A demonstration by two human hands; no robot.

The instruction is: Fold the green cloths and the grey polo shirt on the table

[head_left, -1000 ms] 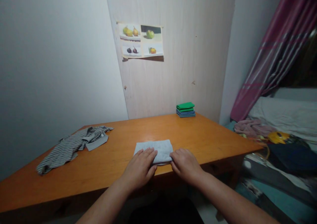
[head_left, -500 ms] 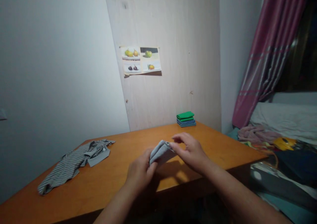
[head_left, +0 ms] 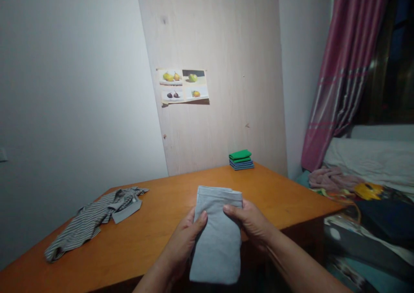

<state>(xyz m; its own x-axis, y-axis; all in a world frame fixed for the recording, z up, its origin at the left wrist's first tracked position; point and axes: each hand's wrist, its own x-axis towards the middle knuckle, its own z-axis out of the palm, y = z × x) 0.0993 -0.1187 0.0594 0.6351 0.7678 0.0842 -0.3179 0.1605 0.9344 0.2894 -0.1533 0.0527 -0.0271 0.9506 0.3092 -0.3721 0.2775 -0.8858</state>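
A folded light grey cloth (head_left: 218,241) hangs upright in front of me, past the near edge of the table. My left hand (head_left: 187,232) grips its left side, thumb on the front face. On the opposite side my right hand (head_left: 250,217) pinches the cloth near the top corner, its thumb also in front. The other fingers of both hands are hidden behind the fabric. Whether the cloth is a garment or a plain piece of fabric I cannot tell.
A striped shirt (head_left: 82,224) with a grey collar lies on the left of the wooden table (head_left: 161,228). At the far right corner sits a folded stack of green cloth (head_left: 241,155) over blue cloth (head_left: 242,165). Bedding (head_left: 371,159) and other items lie right of the table.
The grey cloth was held tilted and bunched at its top; now it is lowered, its broad face turned toward me. My right hand has closed on its right side.
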